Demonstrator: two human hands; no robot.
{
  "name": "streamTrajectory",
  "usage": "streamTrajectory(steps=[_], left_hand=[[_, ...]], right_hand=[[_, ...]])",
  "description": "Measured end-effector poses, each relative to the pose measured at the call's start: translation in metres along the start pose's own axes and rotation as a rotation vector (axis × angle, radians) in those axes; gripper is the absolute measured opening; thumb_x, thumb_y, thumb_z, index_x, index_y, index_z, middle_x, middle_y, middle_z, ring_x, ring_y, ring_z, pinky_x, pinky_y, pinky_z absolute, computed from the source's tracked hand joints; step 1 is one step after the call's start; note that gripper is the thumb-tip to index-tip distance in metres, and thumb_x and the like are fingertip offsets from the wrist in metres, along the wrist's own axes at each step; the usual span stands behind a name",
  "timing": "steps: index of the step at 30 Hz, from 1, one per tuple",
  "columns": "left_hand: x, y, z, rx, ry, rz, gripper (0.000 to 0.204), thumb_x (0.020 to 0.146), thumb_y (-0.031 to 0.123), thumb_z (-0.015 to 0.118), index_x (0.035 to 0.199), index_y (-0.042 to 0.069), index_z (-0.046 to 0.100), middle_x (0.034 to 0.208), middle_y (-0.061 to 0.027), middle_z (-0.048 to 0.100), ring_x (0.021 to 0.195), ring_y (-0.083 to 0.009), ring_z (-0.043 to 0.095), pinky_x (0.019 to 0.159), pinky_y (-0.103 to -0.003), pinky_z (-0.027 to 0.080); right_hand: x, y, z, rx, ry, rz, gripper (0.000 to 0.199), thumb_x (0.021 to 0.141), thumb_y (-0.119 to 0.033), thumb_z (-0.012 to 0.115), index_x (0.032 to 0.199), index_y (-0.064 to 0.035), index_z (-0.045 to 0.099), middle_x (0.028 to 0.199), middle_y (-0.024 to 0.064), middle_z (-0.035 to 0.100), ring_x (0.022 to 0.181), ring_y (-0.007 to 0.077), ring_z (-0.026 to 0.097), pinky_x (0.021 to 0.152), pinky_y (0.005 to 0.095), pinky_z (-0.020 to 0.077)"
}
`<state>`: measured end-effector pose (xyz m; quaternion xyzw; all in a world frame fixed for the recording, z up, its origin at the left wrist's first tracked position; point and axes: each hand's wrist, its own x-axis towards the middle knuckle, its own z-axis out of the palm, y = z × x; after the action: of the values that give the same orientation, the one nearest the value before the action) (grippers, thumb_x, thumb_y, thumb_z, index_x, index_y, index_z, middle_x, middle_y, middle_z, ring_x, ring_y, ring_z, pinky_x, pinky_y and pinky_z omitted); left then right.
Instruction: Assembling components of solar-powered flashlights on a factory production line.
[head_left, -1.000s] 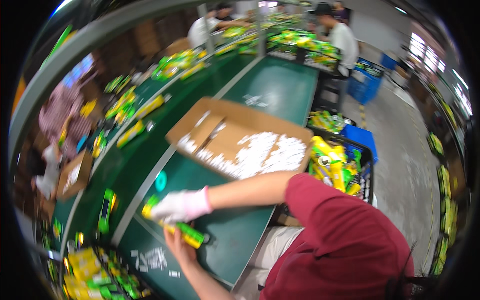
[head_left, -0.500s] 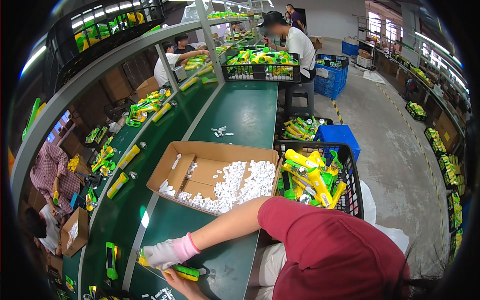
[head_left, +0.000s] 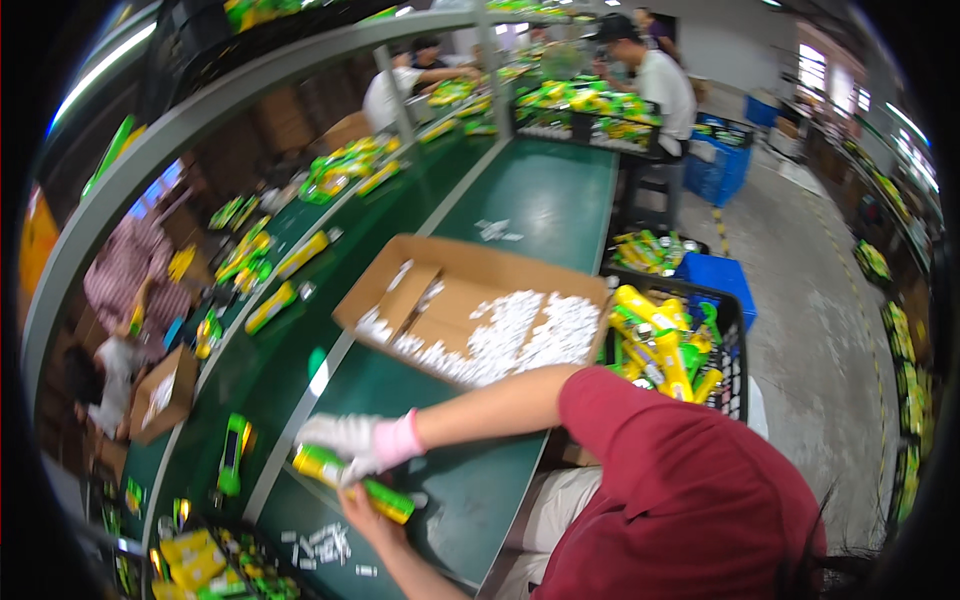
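Note:
A green and yellow flashlight point(head_left: 388, 500) lies slantwise across my two hands, just above the green work surface. My right hand point(head_left: 345, 442), in a white glove with a pink cuff, wraps over its upper left end. My bare left hand point(head_left: 368, 515) grips the flashlight's middle from below, its fingers partly hidden behind it. Small white plastic pieces point(head_left: 325, 545) lie loose on the surface below my hands. Beyond my right forearm stands an open cardboard box point(head_left: 425, 255) with many more white pieces in it.
A black crate point(head_left: 735, 350) of flashlights stands to the right, with a blue bin point(head_left: 718, 280) behind it. Single flashlights lie on the green belt point(head_left: 330, 290) at left. Another full crate point(head_left: 585, 130) is at the far end, near a seated co-worker point(head_left: 665, 100).
The view has shifted, so the surroundings sit further right. Both hands remain on the flashlight, and more of my left forearm shows. The loose white pieces at the bottom are now fully visible.

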<state>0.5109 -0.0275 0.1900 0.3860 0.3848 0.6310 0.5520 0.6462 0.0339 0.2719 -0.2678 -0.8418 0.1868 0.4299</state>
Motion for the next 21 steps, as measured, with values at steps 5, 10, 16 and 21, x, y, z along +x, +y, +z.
streamTrajectory(steps=[5,10,16,21], left_hand=[[0.021,-0.006,-0.048,-0.056,-0.145,-0.101,0.038,0.088,0.019,0.049,0.120,0.001,0.040,0.099,-0.0168,0.058,0.081,-0.0307,0.064,0.072,-0.040,0.054],[0.025,-0.003,-0.092,-0.042,-0.211,-0.094,0.040,0.089,0.020,0.048,0.122,0.001,0.037,0.107,-0.0181,0.056,0.086,-0.0273,0.062,0.077,-0.037,0.052],[0.024,-0.003,-0.110,-0.101,-0.236,-0.120,0.041,0.089,0.021,0.047,0.123,0.001,0.037,0.109,-0.0194,0.055,0.089,-0.0271,0.061,0.081,-0.038,0.051],[0.024,-0.002,-0.109,-0.103,-0.262,-0.150,0.042,0.090,0.023,0.045,0.125,0.001,0.036,0.109,-0.0196,0.055,0.089,-0.0272,0.061,0.081,-0.038,0.051]], right_hand=[[0.012,0.015,0.040,0.034,0.041,0.167,0.033,0.079,-0.021,0.058,0.108,-0.0085,0.050,0.107,0.0157,0.049,0.098,0.0325,0.053,0.084,0.0372,0.0442],[0.029,0.014,0.080,0.067,-0.062,0.256,0.032,0.080,-0.023,0.057,0.105,-0.0036,0.051,0.102,0.0153,0.053,0.090,0.0301,0.056,0.080,0.0359,0.0441],[0.034,0.015,0.096,0.087,-0.106,0.315,0.039,0.078,-0.027,0.060,0.108,-0.0041,0.051,0.096,0.0144,0.055,0.083,0.0266,0.057,0.077,0.0346,0.0449],[0.035,0.007,0.092,-0.002,-0.193,0.362,0.050,0.070,-0.033,0.066,0.109,-0.0062,0.050,0.101,0.0148,0.052,0.087,0.0284,0.056,0.079,0.0352,0.0449]])
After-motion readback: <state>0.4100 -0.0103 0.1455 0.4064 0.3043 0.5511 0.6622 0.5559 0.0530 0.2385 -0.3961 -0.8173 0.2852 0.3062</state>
